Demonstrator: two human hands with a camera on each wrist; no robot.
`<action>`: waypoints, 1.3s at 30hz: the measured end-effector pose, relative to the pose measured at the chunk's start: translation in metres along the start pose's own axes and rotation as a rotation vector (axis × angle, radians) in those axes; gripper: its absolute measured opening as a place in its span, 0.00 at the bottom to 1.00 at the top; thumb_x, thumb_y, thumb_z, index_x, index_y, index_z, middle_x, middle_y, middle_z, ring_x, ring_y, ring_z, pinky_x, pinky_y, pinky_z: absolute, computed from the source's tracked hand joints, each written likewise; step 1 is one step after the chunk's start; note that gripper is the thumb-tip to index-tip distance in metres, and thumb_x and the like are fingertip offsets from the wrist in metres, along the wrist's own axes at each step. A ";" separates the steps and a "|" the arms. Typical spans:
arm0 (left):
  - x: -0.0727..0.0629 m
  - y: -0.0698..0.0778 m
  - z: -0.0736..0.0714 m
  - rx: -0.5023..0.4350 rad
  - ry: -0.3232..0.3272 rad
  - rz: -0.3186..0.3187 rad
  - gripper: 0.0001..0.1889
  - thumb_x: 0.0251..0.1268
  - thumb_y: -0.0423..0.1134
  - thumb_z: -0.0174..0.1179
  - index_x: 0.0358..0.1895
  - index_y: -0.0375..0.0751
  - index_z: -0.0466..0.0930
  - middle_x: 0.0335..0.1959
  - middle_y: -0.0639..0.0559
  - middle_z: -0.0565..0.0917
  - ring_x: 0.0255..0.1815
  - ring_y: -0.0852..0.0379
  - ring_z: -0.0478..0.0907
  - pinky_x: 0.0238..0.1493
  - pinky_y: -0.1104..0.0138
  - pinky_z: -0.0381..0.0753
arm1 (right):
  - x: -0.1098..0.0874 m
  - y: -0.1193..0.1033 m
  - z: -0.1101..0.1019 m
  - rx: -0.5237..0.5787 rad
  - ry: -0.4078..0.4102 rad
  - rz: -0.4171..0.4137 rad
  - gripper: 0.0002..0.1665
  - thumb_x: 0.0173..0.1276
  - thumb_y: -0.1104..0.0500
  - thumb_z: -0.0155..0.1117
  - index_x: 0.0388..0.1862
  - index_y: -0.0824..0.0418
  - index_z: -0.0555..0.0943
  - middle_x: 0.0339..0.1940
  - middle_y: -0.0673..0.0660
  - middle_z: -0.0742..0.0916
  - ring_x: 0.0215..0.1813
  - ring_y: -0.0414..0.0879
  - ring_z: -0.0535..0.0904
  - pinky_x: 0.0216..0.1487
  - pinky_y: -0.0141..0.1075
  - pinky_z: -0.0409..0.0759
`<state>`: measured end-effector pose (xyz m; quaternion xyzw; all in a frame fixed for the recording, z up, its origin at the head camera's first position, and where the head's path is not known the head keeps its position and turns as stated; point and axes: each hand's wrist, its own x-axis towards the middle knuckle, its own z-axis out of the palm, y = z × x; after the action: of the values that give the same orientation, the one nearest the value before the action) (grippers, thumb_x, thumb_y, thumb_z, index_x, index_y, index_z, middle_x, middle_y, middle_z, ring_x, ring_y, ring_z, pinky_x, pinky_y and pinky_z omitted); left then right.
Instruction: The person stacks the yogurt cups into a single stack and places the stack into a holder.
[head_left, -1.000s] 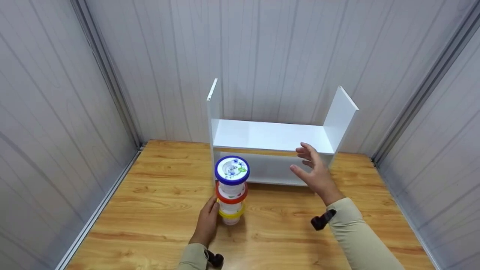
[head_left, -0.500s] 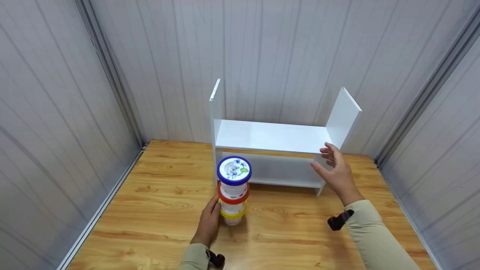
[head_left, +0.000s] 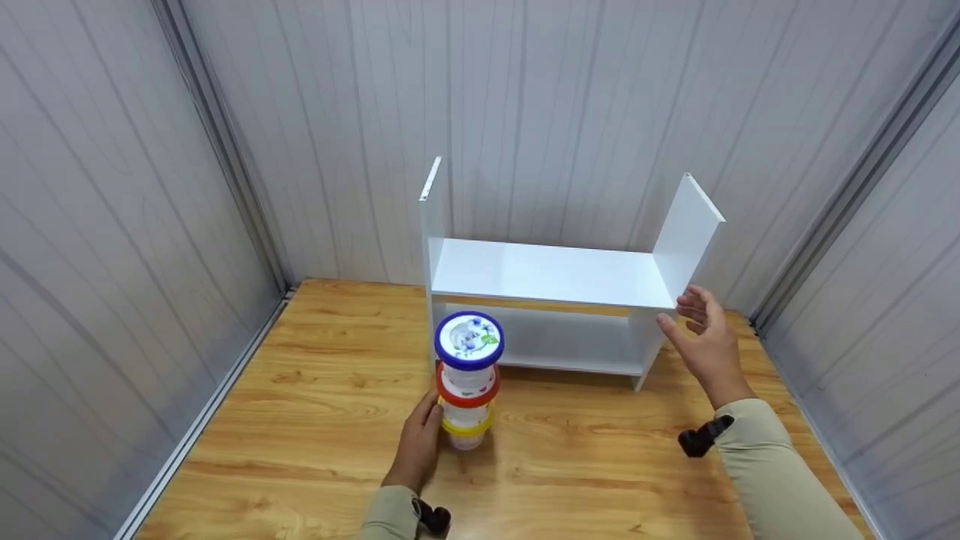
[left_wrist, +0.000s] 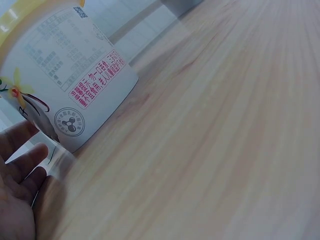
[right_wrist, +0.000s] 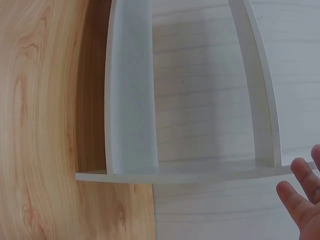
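A stack of three white printed tubs stands upright on the wood-grain tabletop. The blue-lidded tub [head_left: 469, 341] is on top, the red-lidded tub [head_left: 469, 390] in the middle, and the yellow-lidded tub [head_left: 466, 435] at the bottom. My left hand [head_left: 415, 441] lies along the stack's left side with relaxed fingers [left_wrist: 27, 160] at the bottom tub; whether they touch it is hard to tell. To the right, my right hand [head_left: 709, 346] is raised by the right side panel of a white shelf unit [head_left: 555, 274], fingers spread and holding nothing.
The shelf unit stands behind the stack, near the back wall [head_left: 555, 112]. It has two horizontal boards between upright side panels [head_left: 688, 232]. More walls close off the left and right, and bare wooden tabletop [head_left: 300, 435] stretches to the left of my left hand.
My right hand has moved rightward, from in front of the shelves to beside the right side panel. The stack and my left hand have stayed in place, with only a slight shift of the view.
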<state>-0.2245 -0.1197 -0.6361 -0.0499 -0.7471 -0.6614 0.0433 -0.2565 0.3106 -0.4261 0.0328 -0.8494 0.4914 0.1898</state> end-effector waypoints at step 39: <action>0.001 -0.001 0.000 -0.033 0.007 0.016 0.25 0.83 0.48 0.45 0.77 0.52 0.65 0.75 0.49 0.69 0.78 0.45 0.59 0.78 0.45 0.54 | 0.029 0.033 0.021 0.261 -0.003 0.258 0.57 0.69 0.39 0.66 0.84 0.55 0.47 0.80 0.66 0.62 0.77 0.61 0.61 0.74 0.55 0.66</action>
<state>-0.2256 -0.1199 -0.6374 -0.0546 -0.7355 -0.6734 0.0503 -0.2971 0.3140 -0.4525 -0.0514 -0.7759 0.6176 0.1180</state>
